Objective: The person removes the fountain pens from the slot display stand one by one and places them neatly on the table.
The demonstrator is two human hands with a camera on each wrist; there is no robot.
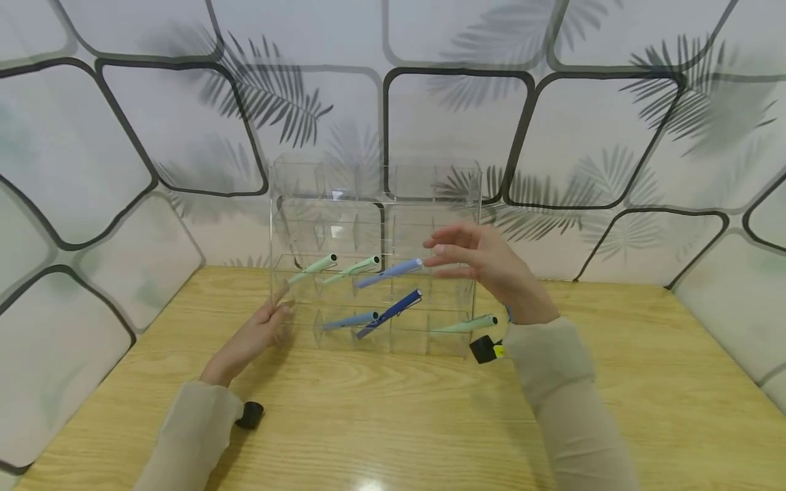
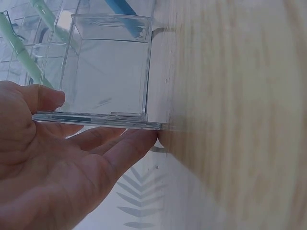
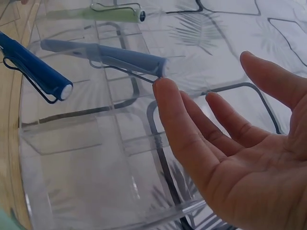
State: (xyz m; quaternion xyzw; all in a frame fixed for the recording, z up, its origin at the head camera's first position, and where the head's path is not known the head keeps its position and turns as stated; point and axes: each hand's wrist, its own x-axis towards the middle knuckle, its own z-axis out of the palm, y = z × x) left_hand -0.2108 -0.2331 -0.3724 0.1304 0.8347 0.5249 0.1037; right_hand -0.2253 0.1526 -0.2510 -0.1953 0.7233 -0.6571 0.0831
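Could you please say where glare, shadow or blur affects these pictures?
Head view: a glare spot on the yellow wooden tabletop, white reflections in the clear acrylic rack, shadow beside the beige left sleeve; left wrist view: soft tabletop grain; right wrist view: a blurred pale green shape at lower left, too cropped to identify.

Room to pass in front of transparent rack (image 1: 374, 239), pens (image 1: 390, 314) jutting from it, wall (image 1: 454, 129) behind it, left hand (image 1: 248, 341) blocking its left edge
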